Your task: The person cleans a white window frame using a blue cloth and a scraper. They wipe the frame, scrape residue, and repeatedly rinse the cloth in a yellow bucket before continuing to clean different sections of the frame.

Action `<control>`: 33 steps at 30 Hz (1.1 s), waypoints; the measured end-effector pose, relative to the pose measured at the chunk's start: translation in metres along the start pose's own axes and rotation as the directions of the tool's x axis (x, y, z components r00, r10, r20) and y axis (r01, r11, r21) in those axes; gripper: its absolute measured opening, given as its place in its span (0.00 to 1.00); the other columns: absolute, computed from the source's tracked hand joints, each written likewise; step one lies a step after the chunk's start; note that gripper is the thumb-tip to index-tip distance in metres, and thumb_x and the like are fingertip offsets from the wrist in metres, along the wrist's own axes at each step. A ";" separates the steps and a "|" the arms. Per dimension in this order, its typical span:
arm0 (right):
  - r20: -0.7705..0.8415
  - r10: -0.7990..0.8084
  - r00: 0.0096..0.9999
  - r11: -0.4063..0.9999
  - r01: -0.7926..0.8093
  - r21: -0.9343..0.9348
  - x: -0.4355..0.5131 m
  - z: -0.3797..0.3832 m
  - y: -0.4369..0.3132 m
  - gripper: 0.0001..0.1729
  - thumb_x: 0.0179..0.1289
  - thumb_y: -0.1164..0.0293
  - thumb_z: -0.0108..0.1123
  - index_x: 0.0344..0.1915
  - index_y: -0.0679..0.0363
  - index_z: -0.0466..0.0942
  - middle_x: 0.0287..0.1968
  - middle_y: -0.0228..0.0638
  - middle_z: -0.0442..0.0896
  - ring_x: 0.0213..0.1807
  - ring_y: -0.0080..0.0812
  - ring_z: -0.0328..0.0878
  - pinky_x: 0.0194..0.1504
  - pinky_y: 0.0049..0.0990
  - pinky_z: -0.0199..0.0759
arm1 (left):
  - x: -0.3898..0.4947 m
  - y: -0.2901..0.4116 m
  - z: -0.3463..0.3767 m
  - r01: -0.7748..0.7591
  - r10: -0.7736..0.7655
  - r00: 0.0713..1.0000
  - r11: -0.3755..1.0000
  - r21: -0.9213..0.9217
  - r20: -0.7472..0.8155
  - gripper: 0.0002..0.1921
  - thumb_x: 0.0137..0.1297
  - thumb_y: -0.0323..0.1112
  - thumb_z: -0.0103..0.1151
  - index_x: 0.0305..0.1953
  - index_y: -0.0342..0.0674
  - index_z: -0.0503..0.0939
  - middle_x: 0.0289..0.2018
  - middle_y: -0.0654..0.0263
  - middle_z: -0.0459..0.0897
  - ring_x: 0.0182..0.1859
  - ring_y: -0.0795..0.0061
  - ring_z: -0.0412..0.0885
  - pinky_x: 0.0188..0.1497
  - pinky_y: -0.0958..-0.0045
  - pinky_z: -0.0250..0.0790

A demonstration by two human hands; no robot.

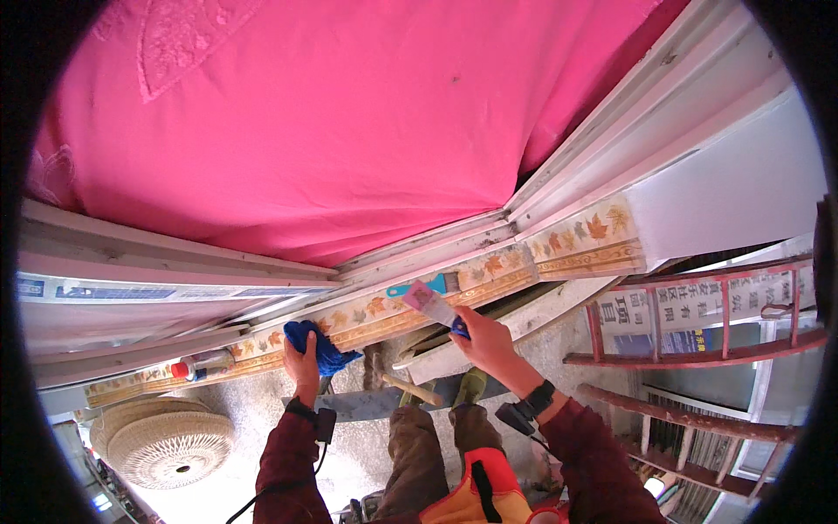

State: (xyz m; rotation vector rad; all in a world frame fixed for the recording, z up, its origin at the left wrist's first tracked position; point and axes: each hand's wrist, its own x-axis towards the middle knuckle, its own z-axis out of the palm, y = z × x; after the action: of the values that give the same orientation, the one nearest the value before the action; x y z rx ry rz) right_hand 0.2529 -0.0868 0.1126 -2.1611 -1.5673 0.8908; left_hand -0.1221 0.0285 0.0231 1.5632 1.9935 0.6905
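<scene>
My left hand (301,367) grips a bunched blue cloth (334,357) at the edge of a windowsill (350,335) patterned with maple leaves. In my right hand (490,340) is a scraper with a blue handle; its flat blade (435,309) has a pinkish end and points up and left over the sill. Just behind the blade lies a paintbrush (452,283) with dark bristles and a turquoise handle. A clear bottle with a red cap (180,370) rests on its side at the sill's left. White window frames (419,252) border the sill, with a pink curtain (327,131) behind.
My feet are on a grey plank (353,405) above the floor. A wooden handle (412,389) extends beside my legs. Red metal ladder-like frames (661,357) and a banner bearing writing (674,308) are at right. Round woven items (177,445) sit at lower left.
</scene>
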 end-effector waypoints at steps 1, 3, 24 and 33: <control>0.019 0.074 0.997 0.997 -0.074 0.019 -0.012 -0.001 0.005 0.30 0.62 0.59 0.67 0.62 0.51 0.70 0.41 0.43 0.85 0.42 0.50 0.84 0.41 0.44 0.78 | -0.003 0.005 -0.001 0.040 -0.029 0.997 0.987 -0.154 0.072 0.27 0.63 0.51 0.69 0.52 0.33 0.80 0.39 0.57 0.87 0.41 0.59 0.84 0.46 0.62 0.74; 0.036 0.161 0.986 0.982 -0.164 0.098 -0.036 -0.001 0.014 0.31 0.62 0.54 0.67 0.62 0.51 0.69 0.39 0.46 0.85 0.41 0.55 0.84 0.40 0.47 0.77 | -0.010 0.018 -0.004 0.214 -0.144 0.964 0.916 -0.338 0.222 0.23 0.62 0.45 0.72 0.49 0.34 0.81 0.37 0.65 0.87 0.38 0.72 0.83 0.43 0.70 0.75; -0.168 0.260 0.951 0.895 -0.172 0.412 -0.176 -0.032 -0.022 0.34 0.61 0.65 0.72 0.65 0.55 0.68 0.39 0.40 0.83 0.37 0.34 0.83 0.39 0.33 0.77 | -0.102 0.203 -0.052 0.197 0.249 0.515 0.897 -0.396 0.820 0.31 0.67 0.30 0.63 0.71 0.43 0.68 0.64 0.60 0.77 0.66 0.72 0.72 0.69 0.71 0.61; 0.326 0.276 0.904 0.281 -0.400 0.872 -0.219 -0.097 -0.080 0.33 0.77 0.59 0.55 0.75 0.52 0.58 0.32 0.34 0.77 0.24 0.22 0.72 0.25 0.27 0.71 | -0.107 0.327 -0.122 0.172 0.407 0.425 0.841 -0.514 0.809 0.24 0.69 0.33 0.64 0.65 0.45 0.75 0.53 0.67 0.81 0.56 0.76 0.75 0.63 0.68 0.64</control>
State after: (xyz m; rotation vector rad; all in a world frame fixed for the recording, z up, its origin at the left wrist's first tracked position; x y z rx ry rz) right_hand 0.2130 -0.2547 0.2971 -1.5092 -0.2765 1.5613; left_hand 0.0526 -0.0175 0.3404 1.2752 0.7464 0.2555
